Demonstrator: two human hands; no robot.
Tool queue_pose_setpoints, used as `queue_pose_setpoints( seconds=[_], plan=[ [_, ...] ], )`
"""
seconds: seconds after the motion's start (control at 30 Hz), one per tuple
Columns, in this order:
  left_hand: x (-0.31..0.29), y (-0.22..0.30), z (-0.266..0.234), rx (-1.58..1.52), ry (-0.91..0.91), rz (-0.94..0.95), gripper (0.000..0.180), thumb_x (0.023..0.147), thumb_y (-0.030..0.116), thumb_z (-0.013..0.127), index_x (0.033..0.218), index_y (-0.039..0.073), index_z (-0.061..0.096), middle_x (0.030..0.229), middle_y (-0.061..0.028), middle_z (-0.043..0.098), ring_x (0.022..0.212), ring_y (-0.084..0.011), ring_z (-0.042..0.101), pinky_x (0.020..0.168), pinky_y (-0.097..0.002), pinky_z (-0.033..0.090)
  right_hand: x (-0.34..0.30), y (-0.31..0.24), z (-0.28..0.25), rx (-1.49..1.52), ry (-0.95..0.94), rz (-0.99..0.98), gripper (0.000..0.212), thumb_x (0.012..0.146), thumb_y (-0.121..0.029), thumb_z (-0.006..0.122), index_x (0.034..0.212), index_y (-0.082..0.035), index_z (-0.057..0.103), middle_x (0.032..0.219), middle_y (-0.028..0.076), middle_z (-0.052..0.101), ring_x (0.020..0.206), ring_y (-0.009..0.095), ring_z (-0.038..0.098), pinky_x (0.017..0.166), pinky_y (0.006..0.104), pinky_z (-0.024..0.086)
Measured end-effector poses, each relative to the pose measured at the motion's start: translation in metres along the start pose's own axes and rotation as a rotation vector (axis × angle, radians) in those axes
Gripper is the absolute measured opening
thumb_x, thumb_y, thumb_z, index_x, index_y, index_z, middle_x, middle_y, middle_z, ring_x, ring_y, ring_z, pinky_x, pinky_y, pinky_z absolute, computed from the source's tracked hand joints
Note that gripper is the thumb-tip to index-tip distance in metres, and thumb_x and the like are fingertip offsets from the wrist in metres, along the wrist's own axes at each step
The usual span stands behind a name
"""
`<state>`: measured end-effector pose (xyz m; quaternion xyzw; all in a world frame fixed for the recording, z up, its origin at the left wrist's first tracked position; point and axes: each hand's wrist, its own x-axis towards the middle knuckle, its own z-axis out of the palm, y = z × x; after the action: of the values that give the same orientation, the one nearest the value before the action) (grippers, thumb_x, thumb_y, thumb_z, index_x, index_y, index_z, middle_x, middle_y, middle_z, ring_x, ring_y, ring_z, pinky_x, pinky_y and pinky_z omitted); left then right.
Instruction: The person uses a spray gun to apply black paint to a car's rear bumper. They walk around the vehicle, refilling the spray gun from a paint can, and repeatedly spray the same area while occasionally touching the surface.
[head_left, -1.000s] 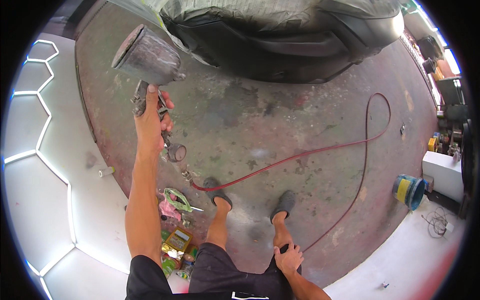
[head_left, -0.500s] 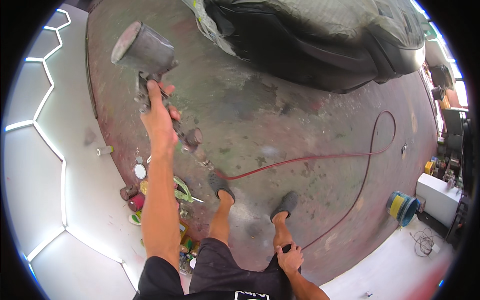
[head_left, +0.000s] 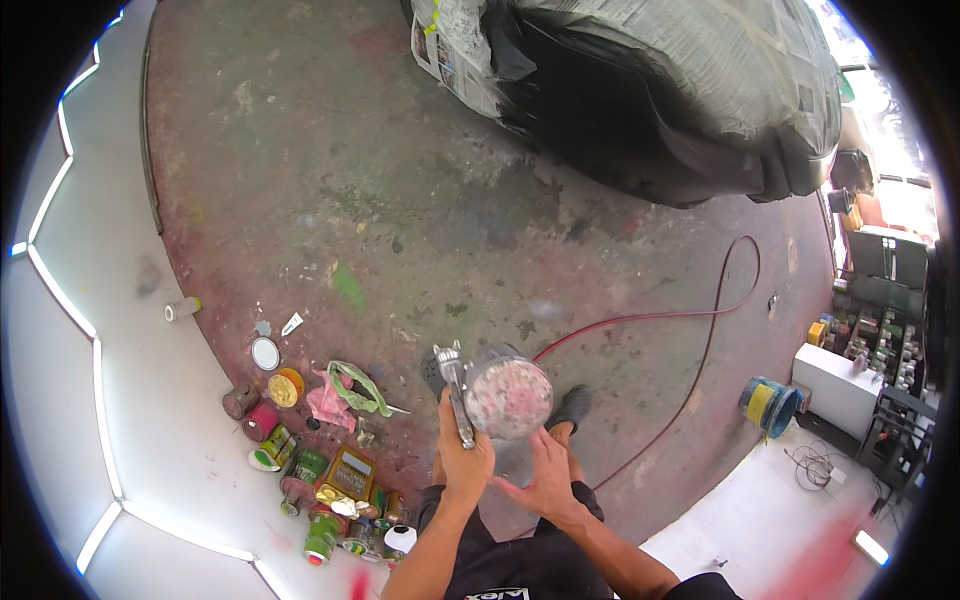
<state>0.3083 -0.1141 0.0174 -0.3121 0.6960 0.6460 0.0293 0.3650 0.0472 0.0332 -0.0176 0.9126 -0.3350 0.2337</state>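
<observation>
My left hand (head_left: pixel 463 468) grips a metal spray gun (head_left: pixel 458 405), held upright in front of my legs. On the gun sits a round cup (head_left: pixel 508 395) whose paint-spotted lid faces up. Just below the cup, my right hand (head_left: pixel 548 488) has its thumb spread and fingers extended. Its fingertips reach the cup's lower edge; whether they touch it is unclear. A red hose (head_left: pixel 620 318) runs from behind the cup and loops across the floor. Beyond stands a vehicle with a black lower body (head_left: pixel 620 110), partly covered by newspaper and masking film (head_left: pixel 690 50).
Paint cans (head_left: pixel 310 465), a pink rag (head_left: pixel 330 403) and a yellow-filled tub (head_left: pixel 286 388) crowd the floor at lower left. White panels with light strips (head_left: pixel 98 400) line the left. A blue bucket (head_left: pixel 770 405) and white box (head_left: pixel 836 388) stand at right.
The spray gun has come down from the upper left to in front of my legs, its lid now facing up. My right hand has left my knee and risen toward the cup.
</observation>
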Motion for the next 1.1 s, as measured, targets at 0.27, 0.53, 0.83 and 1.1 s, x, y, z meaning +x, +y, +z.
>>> queue_pose_setpoints(
  seconds=[0.27,0.53,0.83,1.1],
  plan=[
    [-0.001,0.064,-0.025,0.669,-0.311,0.151,0.089,0.100,0.044,0.070,0.165,-0.002,0.032,0.170,-0.0295,0.034,0.161,-0.0445,0.029,0.127,-0.0665,0.018,0.067,-0.048,0.032,1.270,-0.209,0.278,0.072,0.110,-0.029,0.061,0.170,-0.007,0.027,0.171,0.015,0.038,0.160,0.026,0.032,0.131,0.0419,0.025],
    [0.048,0.081,-0.049,-0.105,-0.407,-0.034,0.079,0.112,0.054,0.053,0.160,-0.008,0.040,0.162,-0.0281,0.045,0.152,-0.0384,0.044,0.125,-0.0482,0.033,0.150,-0.142,-0.032,0.727,0.438,0.083,0.039,0.111,-0.018,0.063,0.145,-0.001,0.054,0.125,0.009,0.066,0.094,0.011,0.063,0.080,0.0292,0.055],
    [0.162,0.116,0.020,-0.369,-0.636,-0.201,0.044,0.119,0.032,0.048,0.132,-0.004,0.070,0.105,-0.0035,0.074,0.096,-0.0101,0.064,0.087,-0.0291,0.051,0.274,-0.205,-0.118,0.855,0.851,0.244,0.047,0.110,-0.043,0.065,0.129,0.000,0.063,0.100,0.005,0.063,0.086,0.012,0.058,0.074,0.0309,0.049],
    [0.222,0.159,0.054,-0.461,-0.643,-0.215,0.035,0.117,0.027,0.054,0.133,0.001,0.071,0.100,0.0045,0.073,0.083,-0.0012,0.060,0.073,-0.0222,0.049,0.349,-0.215,-0.155,0.745,0.848,0.243,0.057,0.107,-0.055,0.066,0.114,0.001,0.065,0.081,0.002,0.058,0.074,0.013,0.053,0.070,0.0348,0.046]
  ],
)
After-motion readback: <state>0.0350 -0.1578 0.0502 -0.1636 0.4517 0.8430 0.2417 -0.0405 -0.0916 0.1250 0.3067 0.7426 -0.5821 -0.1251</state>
